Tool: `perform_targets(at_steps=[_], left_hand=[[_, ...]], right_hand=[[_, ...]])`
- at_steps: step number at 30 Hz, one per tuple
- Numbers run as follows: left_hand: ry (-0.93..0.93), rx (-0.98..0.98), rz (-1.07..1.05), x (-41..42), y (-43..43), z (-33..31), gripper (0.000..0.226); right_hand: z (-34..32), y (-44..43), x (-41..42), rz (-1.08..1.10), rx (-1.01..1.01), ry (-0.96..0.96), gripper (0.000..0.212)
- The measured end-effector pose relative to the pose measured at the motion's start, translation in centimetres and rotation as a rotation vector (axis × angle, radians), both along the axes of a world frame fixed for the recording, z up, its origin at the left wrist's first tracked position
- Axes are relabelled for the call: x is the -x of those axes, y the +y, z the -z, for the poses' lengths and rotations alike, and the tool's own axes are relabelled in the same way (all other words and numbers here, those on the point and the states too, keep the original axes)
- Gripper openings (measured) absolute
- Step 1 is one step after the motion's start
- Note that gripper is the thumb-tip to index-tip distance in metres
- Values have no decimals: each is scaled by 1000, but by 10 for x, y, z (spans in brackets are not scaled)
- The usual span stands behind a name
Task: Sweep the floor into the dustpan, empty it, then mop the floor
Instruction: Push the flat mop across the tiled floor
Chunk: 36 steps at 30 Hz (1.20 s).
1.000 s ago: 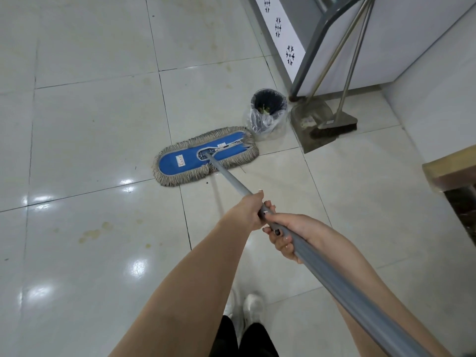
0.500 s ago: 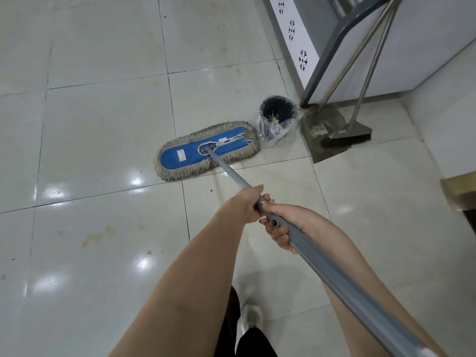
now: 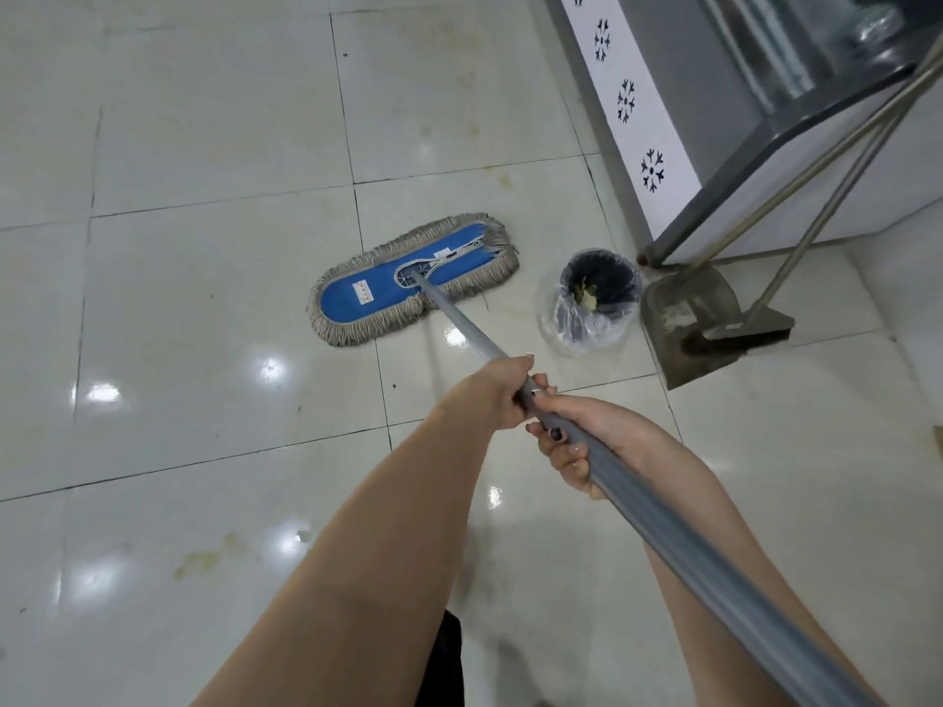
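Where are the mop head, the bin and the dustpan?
mop head (image 3: 352,298), head view, blue cloth top.
bin (image 3: 615,278), head view, dark inner wall.
dustpan (image 3: 669,360), head view, bare front of pan.

Readable text: none.
Small white tag (image 3: 363,292) on the blue fringed flat mop pad (image 3: 462,257): red marks, too small to read.
White cabinet panel (image 3: 643,132): black snowflake-like motifs only.

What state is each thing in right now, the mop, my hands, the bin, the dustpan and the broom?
mop head, flat on the floor
left hand, grips the mop handle
right hand, grips the handle too
bin, upright, bag-lined, scraps inside
dustpan, parked beside the bin
broom, bristles resting on the dustpan
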State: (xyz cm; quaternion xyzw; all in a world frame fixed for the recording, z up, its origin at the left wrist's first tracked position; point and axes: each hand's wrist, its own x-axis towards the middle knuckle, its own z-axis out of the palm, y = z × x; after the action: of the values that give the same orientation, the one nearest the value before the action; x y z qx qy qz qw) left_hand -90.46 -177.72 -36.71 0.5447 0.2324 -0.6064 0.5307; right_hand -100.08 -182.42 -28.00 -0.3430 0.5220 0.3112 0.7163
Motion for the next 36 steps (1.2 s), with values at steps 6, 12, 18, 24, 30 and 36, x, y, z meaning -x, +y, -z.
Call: perform_targets(at_steps=[6,12,18,24,30,36], left_hand=[[-1,-7,-8,-99,-26,8,15],[0,-44,-17,-135,-40,19,23],[-43,-69,32,-116,-31,22,16],[-60,-76,81,-78,-12,11,14],[-28,-56,127,-9,12,9,13],[17,-24,132,55,26,3,19]], right_hand=[[5,-22,-98,34,18,-9,41],[16,-33,-128,103,-8,-1,39],[16,-18,-102,209,-53,-15,39],[1,5,-66,210,-54,-11,42],[-10,32,3,226,-40,17,42],[-22,47,63,207,-7,69,43]])
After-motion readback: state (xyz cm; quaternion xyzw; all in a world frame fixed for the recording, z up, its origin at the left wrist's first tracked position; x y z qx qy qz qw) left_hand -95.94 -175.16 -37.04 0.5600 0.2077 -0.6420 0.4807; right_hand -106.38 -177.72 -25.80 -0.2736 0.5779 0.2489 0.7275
